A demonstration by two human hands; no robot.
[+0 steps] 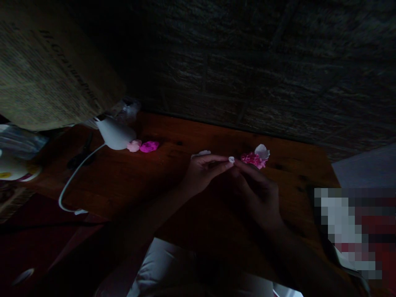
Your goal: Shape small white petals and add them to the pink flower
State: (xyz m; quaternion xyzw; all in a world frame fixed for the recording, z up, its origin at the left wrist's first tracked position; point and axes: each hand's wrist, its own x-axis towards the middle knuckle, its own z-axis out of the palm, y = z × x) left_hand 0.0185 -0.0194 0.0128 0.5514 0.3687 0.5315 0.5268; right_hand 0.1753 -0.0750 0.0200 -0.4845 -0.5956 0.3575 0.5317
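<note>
The dim light hides fine detail. My left hand (201, 171) pinches a small white piece (231, 159), perhaps modelling clay, between thumb and forefinger. From the other side, my right hand (262, 194) meets it with closed fingertips. Just behind my right fingertips lies a ruffled pink flower-like shape (252, 159), with a thin white petal-like piece (262, 152) against it. Another flat white piece (202, 153) is partly hidden behind my left hand. Two lumps, one pale pink (134, 145) and one bright magenta (149, 146), sit farther left on the wooden table (173, 136).
A white rounded device (116, 134) with a white cable (69, 185) stands beside the lumps. Dark scissors-like handles (81, 159) lie left of it. A large printed brown paper or board (52, 70) leans at upper left. Behind the table rises a dark brick-patterned wall (247, 70).
</note>
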